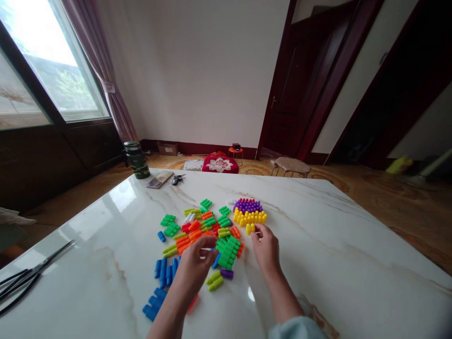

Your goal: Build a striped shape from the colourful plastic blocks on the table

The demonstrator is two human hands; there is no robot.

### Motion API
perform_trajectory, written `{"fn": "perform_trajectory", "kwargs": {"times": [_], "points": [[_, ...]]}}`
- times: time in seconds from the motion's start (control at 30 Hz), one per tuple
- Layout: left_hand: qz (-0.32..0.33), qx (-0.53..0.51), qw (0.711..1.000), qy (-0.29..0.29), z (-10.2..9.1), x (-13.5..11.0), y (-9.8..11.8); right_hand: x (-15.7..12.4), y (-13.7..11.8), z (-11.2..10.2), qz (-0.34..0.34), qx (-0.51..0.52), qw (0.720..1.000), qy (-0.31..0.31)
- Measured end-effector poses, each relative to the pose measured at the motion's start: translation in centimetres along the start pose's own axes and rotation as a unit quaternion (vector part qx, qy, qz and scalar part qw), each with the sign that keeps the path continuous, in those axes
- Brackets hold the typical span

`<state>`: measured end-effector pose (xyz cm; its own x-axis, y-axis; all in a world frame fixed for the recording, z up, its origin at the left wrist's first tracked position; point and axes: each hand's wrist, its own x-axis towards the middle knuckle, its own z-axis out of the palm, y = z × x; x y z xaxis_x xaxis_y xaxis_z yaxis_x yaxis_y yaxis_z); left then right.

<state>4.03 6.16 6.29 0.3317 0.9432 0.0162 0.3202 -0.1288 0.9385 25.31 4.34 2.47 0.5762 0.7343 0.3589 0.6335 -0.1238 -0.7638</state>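
My right hand (267, 247) pinches a small yellow peg-shaped building block (250, 229) between thumb and fingertips, just in front of a row of yellow blocks (250, 217) standing upright. Behind that row stand purple blocks (248, 205) and red blocks (246, 199), grouped tightly. My left hand (197, 259) hovers over the loose pile with fingers curled and a gap between thumb and forefinger. Nothing shows in its grip. Its fingertips are close to a cluster of green blocks (229, 253); whether they touch is unclear. Orange blocks (183, 244) lie beyond the left hand.
Blue blocks (155, 303) lie left of my left forearm, lime-green blocks (214, 281) in front. Large scissors (35, 270) rest at the table's left. A camouflage flask (137, 161), a phone (160, 180) and keys (177, 179) sit near the far edge of the marble-patterned table (353, 263).
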Motion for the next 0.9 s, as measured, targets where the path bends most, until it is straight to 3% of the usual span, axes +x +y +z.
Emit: {"fn": "perform_trajectory", "kwargs": {"times": [0.13, 0.23, 0.47, 0.73, 0.9], "points": [[0.005, 0.069, 0.998, -0.001, 0.0, -0.1, 0.1, 2.0, 3.7, 1.3, 0.02, -0.049, 0.998, 0.017], [0.014, 0.102, 0.995, -0.009, 0.1, -0.1, -0.2, 2.3, 4.8, 2.4, 0.017, -0.042, 0.999, 0.026], [0.018, 0.152, 0.988, 0.002, 0.1, -0.2, -0.2, 1.5, 4.9, 2.4, -0.024, -0.027, 0.997, 0.074], [0.015, 0.175, 0.984, -0.025, 0.3, -0.5, 0.4, 0.8, 4.2, 2.6, -0.064, -0.039, 0.997, -0.016], [0.01, 0.19, 0.981, -0.033, 0.2, -0.5, 0.5, 0.7, 3.8, 2.4, -0.079, -0.072, 0.994, -0.034]]}}
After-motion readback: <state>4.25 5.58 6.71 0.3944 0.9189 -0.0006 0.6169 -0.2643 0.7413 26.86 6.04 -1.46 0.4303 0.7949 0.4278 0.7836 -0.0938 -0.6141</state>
